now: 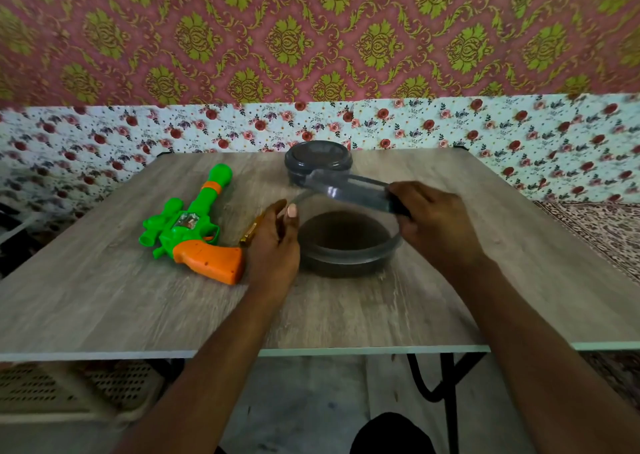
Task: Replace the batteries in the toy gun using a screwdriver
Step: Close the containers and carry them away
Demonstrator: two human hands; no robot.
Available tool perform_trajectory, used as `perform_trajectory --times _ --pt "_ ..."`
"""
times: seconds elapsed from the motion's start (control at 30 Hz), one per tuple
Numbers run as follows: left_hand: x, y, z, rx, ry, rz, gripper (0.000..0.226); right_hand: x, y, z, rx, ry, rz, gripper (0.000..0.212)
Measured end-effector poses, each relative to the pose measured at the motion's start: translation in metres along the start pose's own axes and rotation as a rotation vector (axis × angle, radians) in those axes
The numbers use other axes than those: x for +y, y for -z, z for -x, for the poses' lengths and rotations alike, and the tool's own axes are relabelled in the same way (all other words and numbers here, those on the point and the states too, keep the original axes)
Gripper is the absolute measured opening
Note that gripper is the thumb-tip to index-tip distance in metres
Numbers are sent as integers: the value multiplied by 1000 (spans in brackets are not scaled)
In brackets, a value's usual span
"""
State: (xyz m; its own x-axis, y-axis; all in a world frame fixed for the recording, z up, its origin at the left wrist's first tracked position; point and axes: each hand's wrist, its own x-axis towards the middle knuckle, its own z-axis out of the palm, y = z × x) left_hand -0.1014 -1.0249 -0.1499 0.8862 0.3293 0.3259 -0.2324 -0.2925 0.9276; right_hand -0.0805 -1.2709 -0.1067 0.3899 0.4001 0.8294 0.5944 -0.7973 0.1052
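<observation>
right hand (436,225) grips lid (349,190), tilted over near bowl (346,259) | left hand (273,245) holds bowl's left side, thumb at rim | toy gun (188,232), screwdriver (252,231) left of it

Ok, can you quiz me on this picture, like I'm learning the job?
1. True or false: the gun lies left of the near tub.
2. Which hand holds the lid? A) left B) right
3. How many tubs stand on the table?

Key:
1. True.
2. B, the right hand.
3. Two: the near tub and the far tub.
</observation>
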Motion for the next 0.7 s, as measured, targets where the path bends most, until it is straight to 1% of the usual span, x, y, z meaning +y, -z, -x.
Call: perform_trajectory --times 0.03,0.1,0.17,0.23,0.3,0.37,0.5,0.63,0.7 --pt "-2 0 -1 -12 11 9 50 -5 -1 3 -30 21 15 31" --pt "-2 2 0 -37 -8 32 50 -11 -2 8 -90 31 -4 38" --pt "-1 3 1 -39 -69 25 47 -12 -2 9 -139 -2 -109 42" --pt "1 3 1 -44 -105 11 45 -10 -1 9 -182 -59 -209 57" --pt "0 2 1 -49 -107 -30 45 -9 -1 8 -202 -83 -256 65" --pt "-3 2 0 -59 -106 -49 46 -10 -1 7 -189 -82 -308 64" --pt "-5 1 0 -52 -108 -25 46 -12 -3 4 -88 -100 -473 53" --pt "-2 0 1 -53 -78 -23 43 -17 -8 6 -54 -89 -457 45" --pt "2 0 2 -53 -39 25 41 -22 -8 9 -37 -86 -479 41"
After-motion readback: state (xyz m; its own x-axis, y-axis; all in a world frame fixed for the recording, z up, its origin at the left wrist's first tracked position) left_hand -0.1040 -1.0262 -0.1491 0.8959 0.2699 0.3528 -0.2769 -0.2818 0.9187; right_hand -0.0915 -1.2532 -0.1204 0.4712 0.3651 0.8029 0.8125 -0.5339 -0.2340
